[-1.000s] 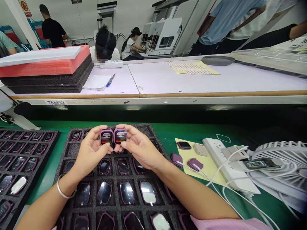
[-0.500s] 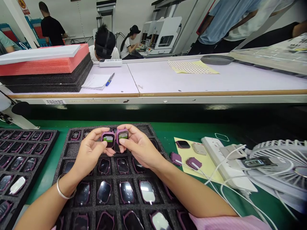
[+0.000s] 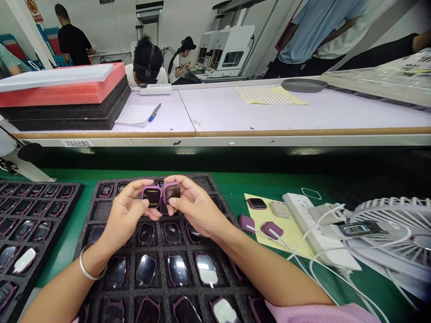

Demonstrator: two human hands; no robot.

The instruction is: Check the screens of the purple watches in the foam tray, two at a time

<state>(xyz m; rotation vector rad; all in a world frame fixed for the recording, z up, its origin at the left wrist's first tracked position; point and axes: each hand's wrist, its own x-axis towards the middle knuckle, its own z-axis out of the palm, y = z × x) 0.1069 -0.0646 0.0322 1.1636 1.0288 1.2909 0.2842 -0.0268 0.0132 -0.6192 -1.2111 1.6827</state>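
Observation:
My left hand (image 3: 129,211) pinches a purple smartwatch body (image 3: 151,196) by its edges, its dark screen lit with a thin green-yellow line. Beside it, my right hand (image 3: 193,202) grips a second purple smartwatch body (image 3: 171,190), thumb resting on the lower part of its dark screen. Both watches have no straps and are held close together, faces toward me. Beneath them lies a black foam tray (image 3: 129,246) whose compartments hold several more purple-framed watch bodies, some with bright reflections. My forearms cover part of the tray.
A second foam tray (image 3: 72,202) of watches lies at left. To the right are a yellow sheet (image 3: 301,246) with watch bodies and charging cables, a white power strip (image 3: 323,237) and a white fan (image 3: 397,229). A raised shelf (image 3: 215,110) crosses ahead; several people are beyond.
Both watch screens have gone from a bright green-and-white display to mostly dark. My hands have hardly moved and keep hold of the same two watches.

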